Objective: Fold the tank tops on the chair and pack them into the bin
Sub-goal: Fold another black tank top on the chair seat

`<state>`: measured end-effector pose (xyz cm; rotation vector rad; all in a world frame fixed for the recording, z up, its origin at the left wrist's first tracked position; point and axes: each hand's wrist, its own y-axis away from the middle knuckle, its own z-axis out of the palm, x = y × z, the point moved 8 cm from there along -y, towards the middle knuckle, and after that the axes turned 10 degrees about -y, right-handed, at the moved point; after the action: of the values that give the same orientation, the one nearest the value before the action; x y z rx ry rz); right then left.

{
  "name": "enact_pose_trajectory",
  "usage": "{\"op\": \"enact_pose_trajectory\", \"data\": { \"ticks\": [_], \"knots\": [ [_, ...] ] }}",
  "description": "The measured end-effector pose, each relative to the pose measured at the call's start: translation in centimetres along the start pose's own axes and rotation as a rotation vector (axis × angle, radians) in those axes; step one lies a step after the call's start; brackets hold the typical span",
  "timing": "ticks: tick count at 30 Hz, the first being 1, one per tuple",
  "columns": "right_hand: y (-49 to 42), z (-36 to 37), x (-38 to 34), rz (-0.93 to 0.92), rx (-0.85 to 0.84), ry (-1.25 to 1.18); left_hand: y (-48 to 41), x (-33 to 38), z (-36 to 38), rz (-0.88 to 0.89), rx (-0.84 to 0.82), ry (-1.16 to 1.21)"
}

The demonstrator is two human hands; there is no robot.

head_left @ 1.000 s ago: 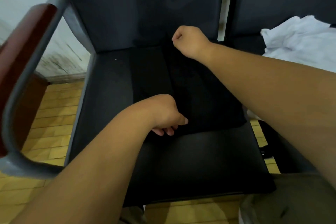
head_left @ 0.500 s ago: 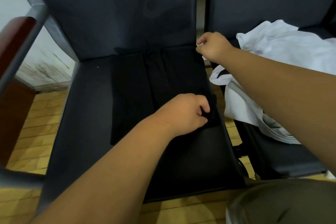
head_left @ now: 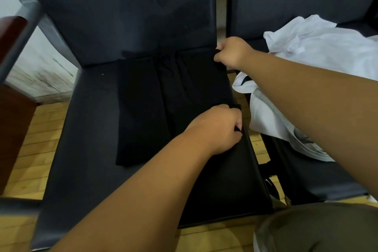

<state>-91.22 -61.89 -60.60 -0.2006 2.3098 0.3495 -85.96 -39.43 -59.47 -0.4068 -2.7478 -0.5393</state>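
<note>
Black tank top (head_left: 143, 108) lies flat on the dark chair seat (head_left: 86, 129), with lengthwise creases showing. Your left grip (head_left: 218, 129) is curled around the fabric's near right edge, at the right side of the seat. Your right grip (head_left: 233, 52) pinches the far right corner, beside the backrest. White garments (head_left: 319, 51) lie heaped on the neighbouring chair (head_left: 306, 180), to the right.

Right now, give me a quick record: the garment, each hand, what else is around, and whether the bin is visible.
garment: black tank top spread on the chair seat
left hand: grips the top's near right edge
right hand: grips its far right corner
other clothes: white garments heaped on the neighbouring chair
bin: not in view
</note>
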Motion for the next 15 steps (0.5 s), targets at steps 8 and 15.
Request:
{"op": "enact_pose_trajectory", "data": {
  "ticks": [8, 15],
  "knots": [
    [0.2, 0.8, -0.9, 0.16, -0.004, -0.552, 2.5, -1.5, -3.9, -0.156, 0.213, 0.131],
    [-0.5, 3.9, -5.1, 0.156, 0.035, -0.868, 6.9, -6.3, -6.9, -0.271, 0.324, 0.246]
  ]
}}
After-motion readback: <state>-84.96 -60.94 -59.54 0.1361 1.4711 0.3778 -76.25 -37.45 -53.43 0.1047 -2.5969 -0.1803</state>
